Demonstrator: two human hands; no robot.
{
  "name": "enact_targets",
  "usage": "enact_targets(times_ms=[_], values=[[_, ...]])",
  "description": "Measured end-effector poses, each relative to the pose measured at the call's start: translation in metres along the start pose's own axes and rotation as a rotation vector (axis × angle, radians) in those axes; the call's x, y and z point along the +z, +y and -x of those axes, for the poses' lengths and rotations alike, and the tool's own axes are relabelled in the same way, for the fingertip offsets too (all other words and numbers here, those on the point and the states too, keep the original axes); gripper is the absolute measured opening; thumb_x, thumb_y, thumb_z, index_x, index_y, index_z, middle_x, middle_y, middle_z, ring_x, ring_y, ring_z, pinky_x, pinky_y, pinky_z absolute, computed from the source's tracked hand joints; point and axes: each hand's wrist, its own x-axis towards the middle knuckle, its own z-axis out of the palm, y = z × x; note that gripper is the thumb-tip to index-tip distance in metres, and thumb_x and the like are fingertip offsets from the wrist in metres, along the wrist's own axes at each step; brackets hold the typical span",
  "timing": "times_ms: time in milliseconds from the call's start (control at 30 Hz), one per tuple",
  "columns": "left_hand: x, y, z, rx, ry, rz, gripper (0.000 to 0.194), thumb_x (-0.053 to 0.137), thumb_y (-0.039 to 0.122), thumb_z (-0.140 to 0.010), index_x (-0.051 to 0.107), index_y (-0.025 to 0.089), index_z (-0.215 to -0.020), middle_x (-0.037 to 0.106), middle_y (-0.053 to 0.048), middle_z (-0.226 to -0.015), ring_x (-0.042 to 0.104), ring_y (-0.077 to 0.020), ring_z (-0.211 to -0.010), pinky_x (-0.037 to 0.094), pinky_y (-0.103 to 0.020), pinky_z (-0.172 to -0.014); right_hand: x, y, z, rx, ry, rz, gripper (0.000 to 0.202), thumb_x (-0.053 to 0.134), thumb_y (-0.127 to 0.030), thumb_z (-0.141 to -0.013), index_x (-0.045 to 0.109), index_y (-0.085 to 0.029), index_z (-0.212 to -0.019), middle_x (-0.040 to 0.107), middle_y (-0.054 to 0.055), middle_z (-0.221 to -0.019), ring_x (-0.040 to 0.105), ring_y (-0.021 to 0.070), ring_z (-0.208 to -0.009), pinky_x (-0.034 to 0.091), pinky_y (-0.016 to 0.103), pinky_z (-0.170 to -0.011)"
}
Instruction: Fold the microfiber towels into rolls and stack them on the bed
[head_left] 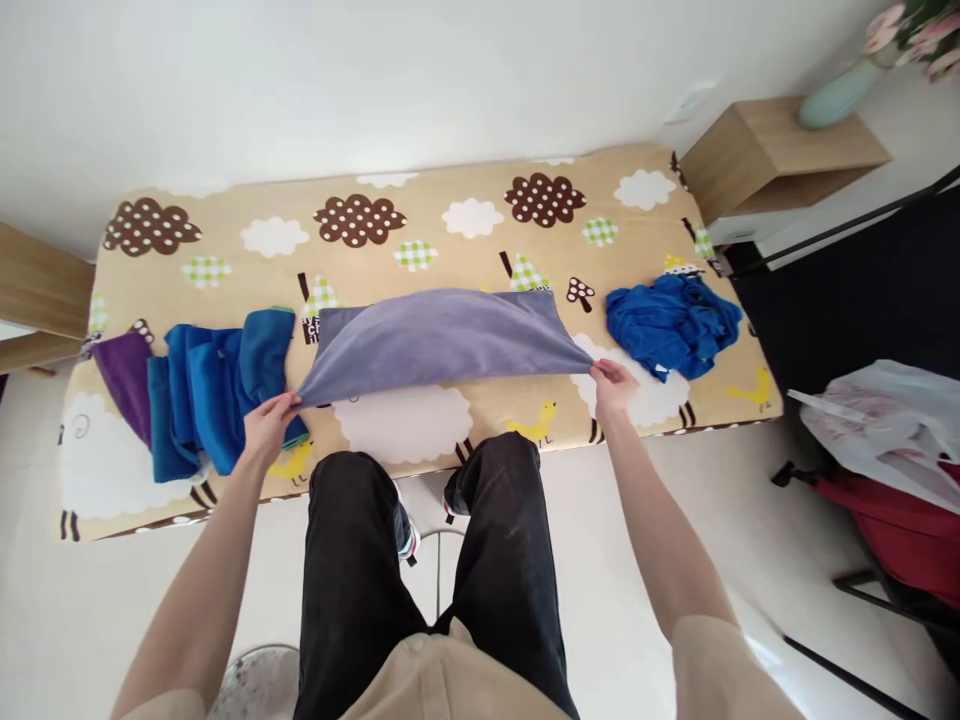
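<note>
Left hand (270,422) and right hand (611,385) each pinch a near corner of the grey cloth (439,340), lifting that edge taut off the table (480,420)

The cloth (442,340) spans between my fingers (289,403) on the tabletop (465,215); folded towels (214,390) lie left, a crumpled heap (671,322) right.

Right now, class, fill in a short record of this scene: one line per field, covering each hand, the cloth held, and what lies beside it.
Left hand: left hand pinches the near left corner of the grey-purple soft cloth
Right hand: right hand pinches its near right corner
Cloth state: spread wide, near edge lifted
Surface: patterned beige table cover with clouds and sheep
Left side: overlapping blue folded cloths, a purple cloth beyond
Right side: crumpled blue cloth
</note>
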Motion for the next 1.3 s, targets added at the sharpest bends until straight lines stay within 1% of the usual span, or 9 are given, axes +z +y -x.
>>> enact_targets(times_ms=[133,267,467,667,767,900,1100,1200,1300], values=[[-0.001,-0.048,-0.001,-0.112,-0.079,-0.242,0.033,0.082,0.026,-0.057,0.073,0.014,-0.087,0.076,-0.010,-0.089,0.073,-0.0226,-0.088,0.057,-0.044,-0.099,-0.017,0.055,0.011,0.136,0.025,0.103,0.020,0.072,-0.011,-0.058,0.063,-0.018,-0.075,0.071,0.003,-0.075,0.074,0.0244,-0.086,0.059,0.046,-0.094],[-0.003,-0.066,-0.004,-0.124,-0.081,-0.321,0.040,0.078,0.020,-0.049,0.072,0.015,-0.088,0.078,-0.013,-0.095,0.074,-0.0260,-0.095,0.058,-0.044,-0.096,-0.035,0.084,0.013,0.118,-0.010,0.200,0.018,0.069,-0.016,-0.058,0.066,-0.018,-0.076,0.073,0.004,-0.075,0.075,0.0269,-0.087,0.059,0.048,-0.094],[-0.011,-0.062,0.000,-0.120,-0.114,-0.423,0.043,0.074,0.020,-0.051,0.073,0.015,-0.094,0.078,-0.016,-0.106,0.073,-0.0286,-0.102,0.057,-0.045,-0.096,-0.048,0.101,0.015,0.075,-0.019,0.313,0.023,0.062,-0.020,-0.060,0.069,-0.016,-0.082,0.074,0.006,-0.079,0.075,0.0281,-0.088,0.060,0.046,-0.088],[-0.005,-0.047,0.011,-0.006,-0.327,-0.924,0.027,0.063,0.016,-0.059,0.073,0.019,-0.084,0.079,-0.010,-0.090,0.075,-0.0316,-0.100,0.057,-0.043,-0.097,-0.056,0.104,0.034,0.054,-0.044,0.435,0.025,0.058,-0.018,-0.062,0.068,-0.015,-0.085,0.074,0.009,-0.083,0.074,0.0270,-0.085,0.058,0.045,-0.089],[0.003,-0.041,0.016,0.051,-0.346,-1.086,0.030,0.059,0.014,-0.060,0.073,0.017,-0.087,0.079,-0.013,-0.095,0.075,-0.0311,-0.100,0.056,-0.040,-0.098,-0.056,0.101,0.041,0.053,-0.007,0.453,0.025,0.056,-0.016,-0.061,0.068,-0.015,-0.083,0.074,0.010,-0.082,0.073,0.0274,-0.084,0.057,0.045,-0.089],[0.005,-0.037,0.022,0.119,-0.309,-1.139,0.035,0.056,0.015,-0.061,0.074,0.015,-0.092,0.079,-0.014,-0.101,0.074,-0.0311,-0.102,0.055,-0.038,-0.098,-0.053,0.097,0.043,0.051,0.022,0.451,0.027,0.054,-0.014,-0.060,0.067,-0.015,-0.083,0.073,0.010,-0.081,0.073,0.0276,-0.083,0.058,0.044,-0.089],[-0.004,-0.042,0.032,0.173,-0.310,-1.171,0.037,0.056,0.017,-0.064,0.073,0.016,-0.097,0.079,-0.010,-0.101,0.073,-0.0306,-0.104,0.055,-0.037,-0.095,-0.054,0.096,0.043,0.040,0.069,0.482,0.030,0.051,-0.013,-0.056,0.068,-0.016,-0.081,0.074,0.009,-0.079,0.074,0.0289,-0.085,0.057,0.045,-0.092],[-0.008,-0.045,0.036,0.245,-0.334,-1.201,0.038,0.055,0.017,-0.067,0.074,0.017,-0.099,0.078,-0.010,-0.106,0.072,-0.0294,-0.106,0.054,-0.036,-0.097,-0.057,0.096,0.049,0.020,0.136,0.502,0.031,0.050,-0.013,-0.055,0.068,-0.018,-0.080,0.074,0.008,-0.078,0.074,0.0300,-0.086,0.056,0.045,-0.093],[-0.008,-0.045,0.039,0.253,-0.378,-1.211,0.036,0.055,0.018,-0.069,0.075,0.017,-0.099,0.078,-0.010,-0.109,0.072,-0.0290,-0.107,0.053,-0.036,-0.100,-0.060,0.096,0.054,0.034,0.130,0.533,0.028,0.050,-0.014,-0.056,0.067,-0.019,-0.077,0.074,0.006,-0.075,0.075,0.0298,-0.086,0.055,0.046,-0.097]])
